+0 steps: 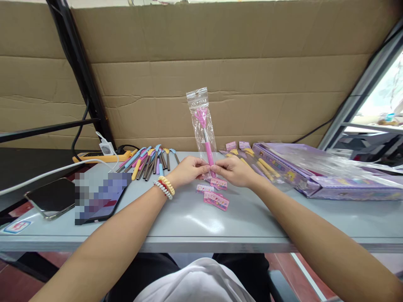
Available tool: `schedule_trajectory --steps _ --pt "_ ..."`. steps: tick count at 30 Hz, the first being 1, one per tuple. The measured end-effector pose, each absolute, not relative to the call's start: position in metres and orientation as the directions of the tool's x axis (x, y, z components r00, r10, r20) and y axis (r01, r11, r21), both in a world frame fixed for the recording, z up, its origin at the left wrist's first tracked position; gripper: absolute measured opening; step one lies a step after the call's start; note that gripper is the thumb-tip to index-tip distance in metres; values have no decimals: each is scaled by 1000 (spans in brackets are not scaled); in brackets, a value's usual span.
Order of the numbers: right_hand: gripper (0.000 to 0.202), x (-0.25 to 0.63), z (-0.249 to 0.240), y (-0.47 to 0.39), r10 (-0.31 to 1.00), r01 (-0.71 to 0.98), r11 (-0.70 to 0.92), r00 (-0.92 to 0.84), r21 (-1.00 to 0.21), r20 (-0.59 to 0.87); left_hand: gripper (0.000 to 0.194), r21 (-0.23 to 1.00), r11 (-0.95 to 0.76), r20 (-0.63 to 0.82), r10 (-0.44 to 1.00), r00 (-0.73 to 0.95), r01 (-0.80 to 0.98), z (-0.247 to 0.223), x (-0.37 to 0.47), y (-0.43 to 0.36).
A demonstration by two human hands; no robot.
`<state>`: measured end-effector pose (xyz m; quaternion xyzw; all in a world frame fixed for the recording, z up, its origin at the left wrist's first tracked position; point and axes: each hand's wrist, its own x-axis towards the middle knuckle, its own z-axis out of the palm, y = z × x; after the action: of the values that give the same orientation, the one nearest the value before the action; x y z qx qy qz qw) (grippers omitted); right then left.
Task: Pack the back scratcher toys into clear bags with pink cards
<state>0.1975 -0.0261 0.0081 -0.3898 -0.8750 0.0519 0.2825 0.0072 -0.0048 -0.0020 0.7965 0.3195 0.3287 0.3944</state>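
Both hands pinch the lower end of a clear zip bag point(197, 98) that stands nearly upright and tilts slightly left. Inside it is a pink back scratcher point(208, 152) with a hand-shaped head at the top and a metal shaft. My left hand point(192, 171) grips from the left and my right hand point(232, 171) from the right, their thumbs almost meeting at the handle's base. Several small pink printed cards point(216, 200) lie on the table just below the hands. Loose coloured back scratchers point(147, 161) are heaped left of my left hand.
Bagged back scratchers point(252, 161) with pink cards lie right of my right hand. Beyond them sits a purple box point(302, 176) with clear bags on it. Two phones point(53, 197), a white cable point(59, 174) and a yellow power strip point(94, 157) occupy the left. Cardboard point(220, 50) walls the back.
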Motion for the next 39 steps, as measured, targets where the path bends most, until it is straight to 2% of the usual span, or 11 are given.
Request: schedule_trajectory --steps 12,39 --pt "45 197 7 -25 690 616 713 -531 -334 492 36 830 -513 338 775 534 219 -1 9 -7" --pt "48 198 6 -24 694 628 704 -512 -330 506 38 785 -548 345 775 530 290 0 9 -7"
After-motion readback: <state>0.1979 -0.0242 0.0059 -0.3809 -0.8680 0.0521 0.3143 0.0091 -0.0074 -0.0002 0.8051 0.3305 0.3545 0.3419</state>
